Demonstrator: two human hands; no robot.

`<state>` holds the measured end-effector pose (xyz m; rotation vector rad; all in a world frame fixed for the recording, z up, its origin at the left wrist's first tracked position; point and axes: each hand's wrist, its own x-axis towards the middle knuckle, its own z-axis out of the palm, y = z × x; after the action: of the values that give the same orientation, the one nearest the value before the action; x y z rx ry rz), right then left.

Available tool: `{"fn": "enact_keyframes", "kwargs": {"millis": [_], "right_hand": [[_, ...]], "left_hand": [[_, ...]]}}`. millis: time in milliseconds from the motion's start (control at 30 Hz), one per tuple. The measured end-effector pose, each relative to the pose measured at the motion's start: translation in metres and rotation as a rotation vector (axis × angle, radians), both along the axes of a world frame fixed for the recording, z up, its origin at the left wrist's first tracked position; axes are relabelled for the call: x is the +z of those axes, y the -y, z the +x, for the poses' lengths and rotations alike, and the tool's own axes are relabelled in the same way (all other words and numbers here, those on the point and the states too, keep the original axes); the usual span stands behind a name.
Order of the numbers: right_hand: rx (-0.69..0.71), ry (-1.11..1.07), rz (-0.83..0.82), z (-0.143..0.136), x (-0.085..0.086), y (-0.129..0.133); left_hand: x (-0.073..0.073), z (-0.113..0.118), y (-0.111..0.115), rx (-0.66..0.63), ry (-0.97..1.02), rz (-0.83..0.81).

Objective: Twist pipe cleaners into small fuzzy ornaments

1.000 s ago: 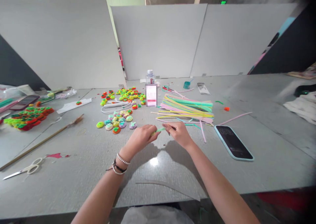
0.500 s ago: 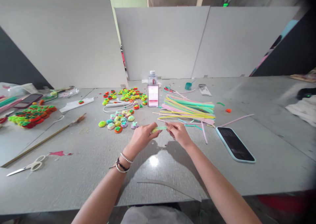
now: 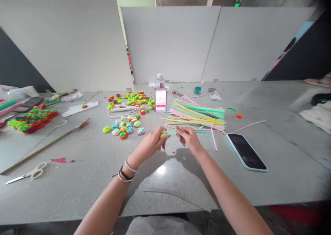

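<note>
My left hand (image 3: 150,142) is closed, thumb and fingers pinching a small yellow fuzzy coil (image 3: 163,134). From it a pale green pipe cleaner (image 3: 171,132) stretches across to my right hand (image 3: 190,139), whose fingertips pinch its other end. Both hands hover over the table in front of a bundle of pastel pipe cleaners (image 3: 199,112) in pink, yellow and mint. Left of my left hand lies a group of small pastel fuzzy coiled pieces (image 3: 123,128). Behind those are more yellow and orange pieces with green tops (image 3: 138,98).
A phone (image 3: 247,152) lies to the right, scissors (image 3: 33,173) and a wooden stick (image 3: 46,147) to the left. More orange and green pieces (image 3: 34,121) sit far left. A bottle (image 3: 160,81) stands at the back behind a propped pixelated rectangle (image 3: 160,100), before grey panels (image 3: 170,43).
My right hand has moved slightly to the right, away from the left hand. More of the pale green pipe cleaner shows between them, and the yellow coil is more visible.
</note>
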<state>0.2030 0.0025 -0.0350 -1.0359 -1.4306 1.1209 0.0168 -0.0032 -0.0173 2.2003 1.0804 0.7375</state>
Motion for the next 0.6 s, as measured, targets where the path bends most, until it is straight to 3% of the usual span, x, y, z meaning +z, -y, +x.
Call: {"fn": "enact_keyframes", "kwargs": {"millis": [233, 400, 500, 600], "right_hand": [[-0.049, 0.157, 0.065, 0.0, -0.001, 0.001], [-0.265, 0.442, 0.415, -0.002, 0.003, 0.005], [-0.296, 0.517, 0.584, -0.005, 0.005, 0.008], [-0.298, 0.589, 0.64, -0.007, 0.005, 0.01]], "left_hand": [[0.001, -0.004, 0.001, 0.063, -0.336, 0.316], [-0.006, -0.003, -0.002, 0.095, -0.474, 0.419], [-0.009, -0.002, -0.004, 0.148, -0.525, 0.457], [-0.013, -0.001, -0.006, 0.198, -0.566, 0.474]]}}
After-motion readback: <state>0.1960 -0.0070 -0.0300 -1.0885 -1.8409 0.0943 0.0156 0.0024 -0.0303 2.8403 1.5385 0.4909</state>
